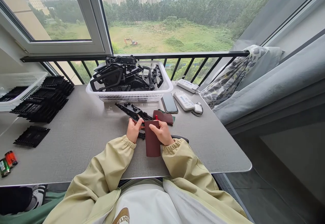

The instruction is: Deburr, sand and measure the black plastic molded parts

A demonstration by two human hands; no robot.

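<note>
My left hand [133,130] grips a black plastic part [132,110], which slants up and away to the left above the table. In my right hand [163,132] is a dark red sheet of sandpaper [152,144], pinched under the thumb and hanging toward me. The sheet's upper edge meets the near end of the plastic part; whether they touch I cannot tell. Just behind the right hand lies a curled piece of sandpaper [165,117] with a green edge. A small red thing [156,117] shows between it and the sheet.
A white basket [132,97] heaped with black plastic parts [124,73] stands at the back. Right of it lie a phone [170,103] and two white boxes. Stacked black plates [44,98], another white basket [33,88] and cans [8,163] are at left.
</note>
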